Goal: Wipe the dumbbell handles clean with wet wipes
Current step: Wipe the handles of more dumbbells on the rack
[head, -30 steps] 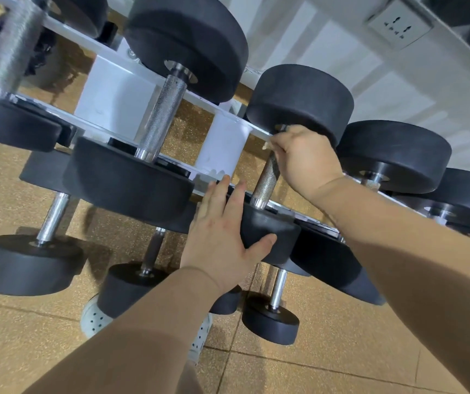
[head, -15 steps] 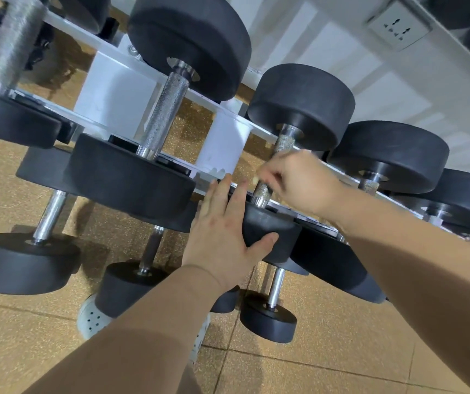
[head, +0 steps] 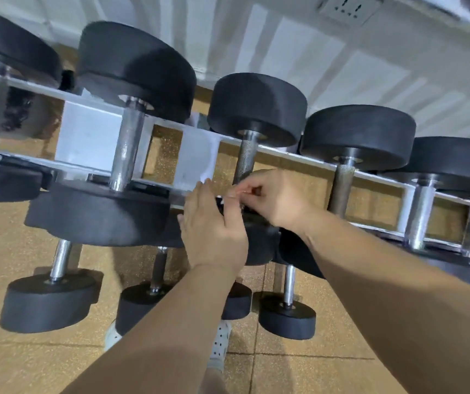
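At the centre of the frame, your right hand (head: 275,197) is curled round the lower end of the knurled handle (head: 244,157) of the middle dumbbell (head: 256,109), which lies across the white rack (head: 86,143); your left hand (head: 213,228) lies flat, fingers straight, against that dumbbell's near head (head: 260,247); a pale scrap (head: 221,199) between the two hands may be the wet wipe, but it is too small to tell.

What could go wrong, as I judge it: push too hard with the flat hand and the dumbbell may roll or slide on its rails, catching your fingers against the head; loosen your grip and the wipe may drop to the floor (head: 15,237); stop short and the stretch under your curled fingers goes unwiped; a handle left wet may be slippery to lift.

By count: six handles show along the upper rails, the leftmost cut by the frame edge; four dumbbells sit lower down, one with its handle hidden behind your left forearm; two hands; one wall socket (head: 347,8) at upper right; one white shoe (head: 220,336) at lower centre.
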A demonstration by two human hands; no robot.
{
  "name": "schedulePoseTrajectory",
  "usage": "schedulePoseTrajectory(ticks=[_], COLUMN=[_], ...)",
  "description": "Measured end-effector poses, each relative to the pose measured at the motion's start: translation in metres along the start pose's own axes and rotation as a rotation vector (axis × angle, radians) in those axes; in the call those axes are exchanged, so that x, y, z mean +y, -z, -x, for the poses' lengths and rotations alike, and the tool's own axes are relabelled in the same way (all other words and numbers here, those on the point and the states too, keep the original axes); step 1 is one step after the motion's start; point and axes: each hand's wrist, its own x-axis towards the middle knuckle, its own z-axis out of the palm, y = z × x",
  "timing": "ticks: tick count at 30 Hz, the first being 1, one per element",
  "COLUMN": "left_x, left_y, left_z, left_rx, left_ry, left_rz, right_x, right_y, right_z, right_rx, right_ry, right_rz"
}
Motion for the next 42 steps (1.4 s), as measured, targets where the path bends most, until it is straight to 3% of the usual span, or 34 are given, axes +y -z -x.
schedulePoseTrajectory(ticks=[5,9,14,16,19,23,25,28,30,36,39,42], left_x=[0.008,0.002,-0.006,-0.004,-0.001,0.002,0.003,0.004,0.005,0.003,0.003,0.003], left_y=[-0.018,-0.021,-0.021,-0.021,-0.022,-0.023,-0.023,-0.022,-0.022,-0.023,-0.022,-0.022], left_z=[-0.007,-0.009,-0.013,-0.014,-0.013,-0.01,-0.009,-0.009,-0.008,-0.008,-0.009,-0.009], left_rx=[0.165,0.215,0.208,0.221,0.221,0.232,0.236,0.234,0.233,0.242,0.242,0.247], left_ry=[0.09,0.072,0.043,0.041,0.051,0.084,0.081,0.065,0.056,0.055,0.044,0.032], left_rz=[-0.132,-0.111,-0.142,-0.128,-0.145,-0.116,-0.105,-0.1,-0.109,-0.12,-0.128,-0.138], right_x=[0.0,0.004,0.025,0.028,0.025,0.019,0.022,0.027,0.027,0.021,0.023,0.024], right_y=[-0.004,-0.013,-0.013,-0.014,-0.019,-0.021,-0.02,-0.02,-0.022,-0.016,-0.016,-0.013], right_z=[-0.022,-0.014,0.006,0.001,-0.014,-0.022,-0.019,-0.009,-0.005,-0.036,-0.025,-0.004], right_rx=[0.405,0.338,-0.006,0.048,0.256,0.487,0.482,0.305,0.264,0.559,0.443,0.119], right_ry=[-0.115,-0.19,-0.165,-0.18,-0.186,-0.173,-0.186,-0.169,-0.168,-0.204,-0.214,-0.288], right_rz=[-0.287,-0.572,-0.393,-0.438,-0.606,-0.661,-0.637,-0.459,-0.474,-0.584,-0.586,-0.481])
